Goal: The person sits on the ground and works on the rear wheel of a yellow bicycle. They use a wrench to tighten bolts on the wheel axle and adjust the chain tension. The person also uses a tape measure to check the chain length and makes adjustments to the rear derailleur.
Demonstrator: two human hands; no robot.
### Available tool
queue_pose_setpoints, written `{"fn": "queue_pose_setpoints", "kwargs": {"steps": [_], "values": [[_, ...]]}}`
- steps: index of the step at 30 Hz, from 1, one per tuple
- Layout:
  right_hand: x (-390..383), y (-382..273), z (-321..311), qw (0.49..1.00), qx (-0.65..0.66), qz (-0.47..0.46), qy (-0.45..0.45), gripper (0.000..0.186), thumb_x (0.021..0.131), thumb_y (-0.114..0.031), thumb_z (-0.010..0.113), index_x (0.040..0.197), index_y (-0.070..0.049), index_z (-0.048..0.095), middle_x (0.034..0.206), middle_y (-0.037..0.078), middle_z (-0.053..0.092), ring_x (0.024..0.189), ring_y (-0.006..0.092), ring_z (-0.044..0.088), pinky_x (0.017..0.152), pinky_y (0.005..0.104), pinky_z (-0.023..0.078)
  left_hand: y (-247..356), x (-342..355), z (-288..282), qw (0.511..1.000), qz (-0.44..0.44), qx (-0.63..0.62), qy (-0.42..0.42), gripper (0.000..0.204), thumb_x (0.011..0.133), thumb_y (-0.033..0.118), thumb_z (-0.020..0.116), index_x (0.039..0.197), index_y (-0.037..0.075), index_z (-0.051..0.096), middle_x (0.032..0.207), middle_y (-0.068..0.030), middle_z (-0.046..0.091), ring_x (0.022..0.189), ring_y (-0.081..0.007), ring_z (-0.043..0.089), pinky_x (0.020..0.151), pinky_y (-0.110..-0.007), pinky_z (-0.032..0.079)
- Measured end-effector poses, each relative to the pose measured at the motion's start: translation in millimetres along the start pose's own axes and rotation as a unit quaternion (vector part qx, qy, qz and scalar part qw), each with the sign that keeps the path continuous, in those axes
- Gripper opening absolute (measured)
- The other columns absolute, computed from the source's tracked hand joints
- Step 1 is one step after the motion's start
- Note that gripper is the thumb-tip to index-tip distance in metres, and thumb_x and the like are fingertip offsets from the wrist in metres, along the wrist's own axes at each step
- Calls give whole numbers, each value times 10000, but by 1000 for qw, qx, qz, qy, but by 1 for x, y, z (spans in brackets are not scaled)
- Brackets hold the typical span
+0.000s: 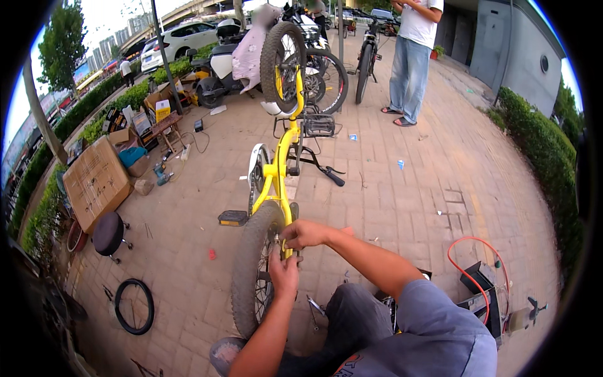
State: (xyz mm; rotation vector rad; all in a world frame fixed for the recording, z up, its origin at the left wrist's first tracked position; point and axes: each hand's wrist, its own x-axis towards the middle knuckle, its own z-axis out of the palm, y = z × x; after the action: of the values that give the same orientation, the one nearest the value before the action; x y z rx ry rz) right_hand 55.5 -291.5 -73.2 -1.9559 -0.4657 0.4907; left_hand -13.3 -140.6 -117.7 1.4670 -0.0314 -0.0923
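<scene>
A yellow bicycle frame [276,169] stands upside down on the paving in front of me. Its near wheel [250,283], with a knobbly tyre, is beside my knees. At that wheel's hub, my left hand [284,271] reaches up from below with fingers closed against the axle end. My right hand [306,234] comes in from the right, its fingers pinched together by the yellow frame end. Whatever the fingertips hold is too small and covered to make out. The far wheel [284,66] points up, and a pedal [233,218] sticks out left of the near tyre.
On the left are a round stool [108,234], a loose tyre [134,306] and a cardboard box [97,182]. A toolbox [480,279] with a red hose [472,239] is at my right. Tools [316,306] lie by my knee. A person [411,63] stands ahead, near a parked bicycle [366,60].
</scene>
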Motion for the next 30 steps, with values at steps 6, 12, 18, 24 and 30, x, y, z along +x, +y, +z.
{"fn": "queue_pose_setpoints", "kwargs": {"steps": [6, 12, 18, 24, 30], "values": [[1, 2, -1, 999, -35, -5, 5, 303, 793, -159, 683, 1051, -4, 649, 781, 60, 669, 683, 132, 612, 625, 279, 493, 2, 0, 1, 999, -36, -10, 20, 554, 818, 26, 511, 1334, -80, 338, 1196, -181, 472, 735, -183, 645, 556, -251, 518], [3, 2, -3, 1000, -23, -1, -20, 252, 808, -153, 656, 1031, -35, 666, 764, 55, 661, 661, 136, 598, 619, 287, 486, -4, 3, 1, 999, 16, 12, 34, 507, 821, 48, 523, 1300, -71, 406, 979, -127, 590, 742, -160, 622, 549, -258, 524], [1, -2, -3, 996, -84, -13, -18, 253, 797, -160, 649, 1031, -66, 671, 756, 81, 650, 663, 151, 593, 637, 304, 475, 16, -5, 3, 998, -32, -51, 20, 494, 842, 73, 531, 1304, -57, 411, 1027, -103, 588, 754, -157, 624, 559, -243, 497], [-1, -8, -1, 995, -90, -43, -14, 283, 783, -159, 641, 1050, -67, 664, 814, 118, 662, 725, 201, 610, 693, 329, 475, 23, -6, -2, 997, -32, -72, -13, 536, 841, 111, 547, 1328, -44, 384, 1095, -105, 573, 816, -177, 653, 564, -227, 469], [2, -5, -1, 993, -102, -56, -22, 286, 786, -152, 630, 1058, -66, 657, 828, 130, 660, 740, 217, 612, 706, 332, 474, 19, -7, -2, 995, -21, -90, -29, 583, 827, 134, 555, 1348, -37, 356, 1126, -93, 551, 872, -175, 649, 563, -215, 460]]}}
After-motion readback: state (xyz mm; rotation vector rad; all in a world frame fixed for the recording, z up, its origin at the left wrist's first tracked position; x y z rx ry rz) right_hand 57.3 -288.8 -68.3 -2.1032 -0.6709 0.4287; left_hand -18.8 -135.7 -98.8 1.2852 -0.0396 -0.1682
